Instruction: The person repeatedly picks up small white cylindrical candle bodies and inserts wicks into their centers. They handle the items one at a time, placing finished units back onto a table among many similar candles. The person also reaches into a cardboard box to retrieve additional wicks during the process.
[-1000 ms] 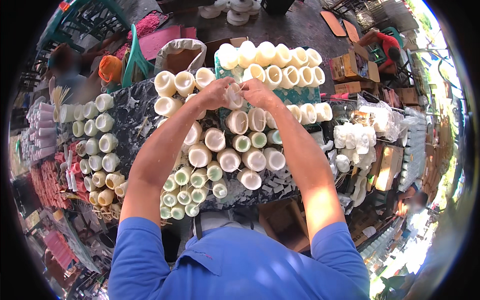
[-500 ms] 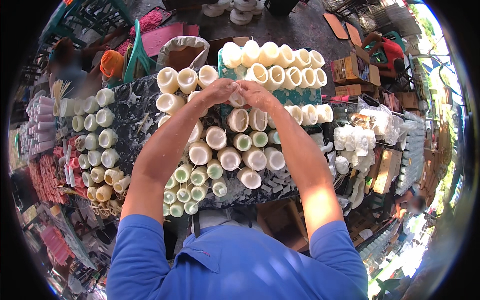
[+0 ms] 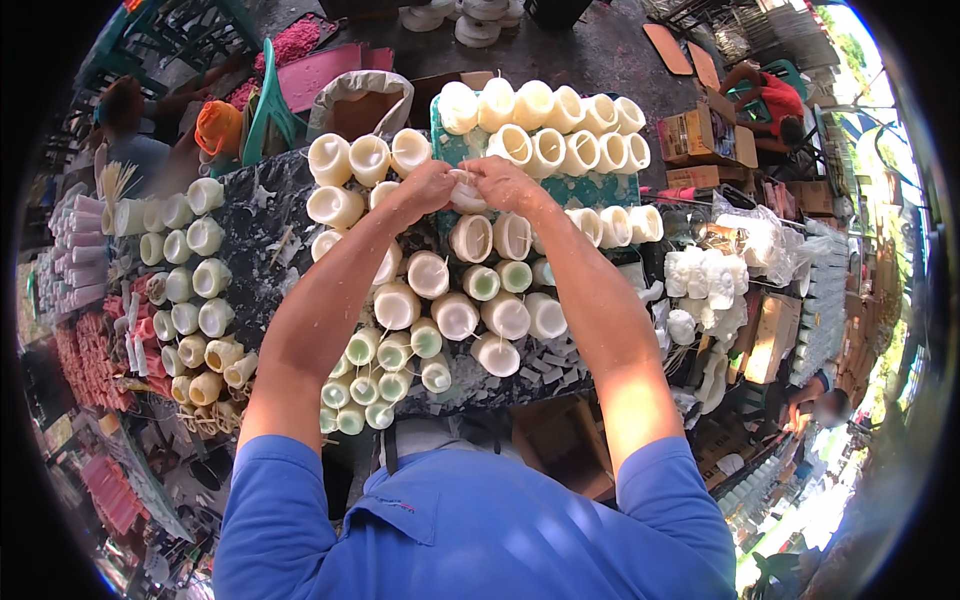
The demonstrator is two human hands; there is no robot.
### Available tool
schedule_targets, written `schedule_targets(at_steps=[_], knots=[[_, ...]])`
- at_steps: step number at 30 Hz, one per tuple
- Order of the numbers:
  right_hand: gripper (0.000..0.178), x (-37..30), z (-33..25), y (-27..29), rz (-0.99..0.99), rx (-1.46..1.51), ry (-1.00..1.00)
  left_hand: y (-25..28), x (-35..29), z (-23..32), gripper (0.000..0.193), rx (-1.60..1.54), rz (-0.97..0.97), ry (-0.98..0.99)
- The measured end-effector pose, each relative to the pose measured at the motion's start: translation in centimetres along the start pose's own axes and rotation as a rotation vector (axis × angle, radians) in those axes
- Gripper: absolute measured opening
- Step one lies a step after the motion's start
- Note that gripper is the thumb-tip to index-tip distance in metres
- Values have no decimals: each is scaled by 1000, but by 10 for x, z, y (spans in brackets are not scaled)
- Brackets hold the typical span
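Note:
My left hand [image 3: 428,188] and my right hand [image 3: 503,183] meet over a white candle [image 3: 467,197] at the near left edge of a green board [image 3: 600,188]. The fingers of both hands are closed at its upper rim, and part of its pale body shows between them. Whether they also pinch its wick is too small to tell. Just nearer stand hollow-topped cream candles [image 3: 471,239] with thin wicks. Two rows of similar candles [image 3: 548,152] lie tilted on the board beyond my right hand. Left of my left hand are more cream candles [image 3: 335,207].
Small greenish candles [image 3: 363,347] cluster at the table's near edge, beside scattered wax pieces [image 3: 545,365]. More candles [image 3: 212,277] line the left side. An open sack [image 3: 370,100] stands beyond the table. White wax shapes [image 3: 705,277] and cardboard boxes [image 3: 708,135] are on the right. Other people sit nearby.
My hands have drawn slightly apart, and more of the white candle shows between them. The whole view has shifted slightly; the other candles keep their places.

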State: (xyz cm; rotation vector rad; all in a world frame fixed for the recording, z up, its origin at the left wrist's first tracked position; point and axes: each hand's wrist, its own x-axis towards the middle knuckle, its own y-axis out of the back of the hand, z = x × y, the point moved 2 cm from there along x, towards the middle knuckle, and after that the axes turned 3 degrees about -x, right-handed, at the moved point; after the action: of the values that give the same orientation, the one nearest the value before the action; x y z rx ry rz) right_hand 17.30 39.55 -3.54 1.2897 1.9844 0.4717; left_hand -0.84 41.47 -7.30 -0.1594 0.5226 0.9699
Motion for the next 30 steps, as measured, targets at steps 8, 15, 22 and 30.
schedule_targets(at_steps=[8,15,22,30], knots=[[37,-1,2,-3,-74,33,30,-2,-18,5,30,416,96,-122],[35,-5,-3,-1,-137,114,47,-7,-35,26,27,493,195,-168],[23,-30,-1,9,282,-356,-149,-5,-39,19,23,543,288,-383],[27,-18,45,-11,628,-494,-116,2,-65,37,22,585,364,-424]])
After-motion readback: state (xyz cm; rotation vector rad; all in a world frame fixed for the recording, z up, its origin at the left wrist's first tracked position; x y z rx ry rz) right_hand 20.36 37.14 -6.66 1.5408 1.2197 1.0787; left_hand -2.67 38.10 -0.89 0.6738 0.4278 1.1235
